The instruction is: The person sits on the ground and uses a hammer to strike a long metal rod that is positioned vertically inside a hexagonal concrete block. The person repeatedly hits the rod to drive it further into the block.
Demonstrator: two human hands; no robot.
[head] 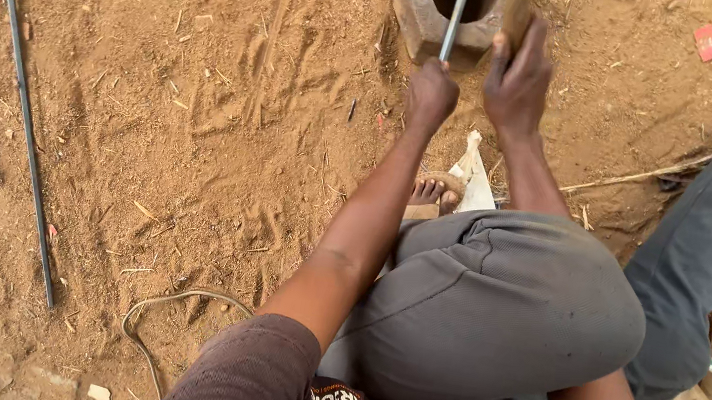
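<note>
Thin grey metal rod (458, 8) in the round stone socket (429, 23), gripped by left hand (431, 96).
Right hand (516, 83) clutches a wooden stick (515, 3) beside it; a slip could smash knuckles.

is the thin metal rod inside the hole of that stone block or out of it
Inside. The rod, gripped by the left hand, runs into the dark opening of the stone block.

Landmark: ring-shaped block (426, 13), at the top edge of the ground.
- Thin rod (456, 13): standing in its hole.
- Left hand (431, 96): just below it, around the rod.
- Right hand (516, 83): right of the rod, on a wooden handle (515, 3).
- Long rod (23, 99): on the ground, far left.
- Bent knee (500, 306): below it.
- Card (707, 42): well right.
</note>
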